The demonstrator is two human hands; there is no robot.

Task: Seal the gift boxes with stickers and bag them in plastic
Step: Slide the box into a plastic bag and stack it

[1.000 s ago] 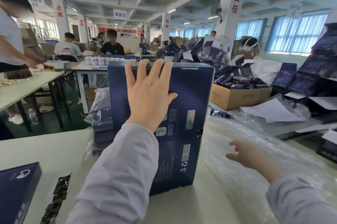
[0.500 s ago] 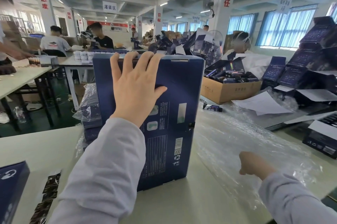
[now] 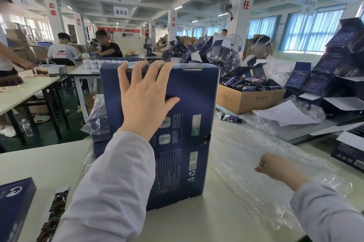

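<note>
One tall dark-blue cardboard gift box [image 3: 189, 123] stands upright on its short end on the pale table [image 3: 39, 165], printed back panel facing the camera. The left hand [image 3: 143, 96] lies flat against that panel with fingers spread, four fingertips hooked over the box's top edge and the thumb pressed to the face. The right hand [image 3: 275, 167] hangs to the right of the gift box, over a loose layer of clear crinkled plastic bags [image 3: 256, 143]. Its fingers are curled, but I cannot tell whether they pinch the plastic.

A second dark-blue box [image 3: 13, 208] juts in at the frame edge, low and to the left of the gift box. One strip of dark stickers on white backing [image 3: 57, 214] lies between the two. Behind the gift box's left edge sits a stack of plastic-wrapped blue boxes [image 3: 98, 121]; their number is unclear. To the right and behind, one brown cardboard carton [image 3: 246, 100] holds many dark tubes, and a single loose tube [image 3: 230, 118] lies between carton and gift box.

Bare tabletop runs in front of the gift box to the near edge. To its left the table's far edge gives way to green floor. To its right the plastic covers the surface.
</note>
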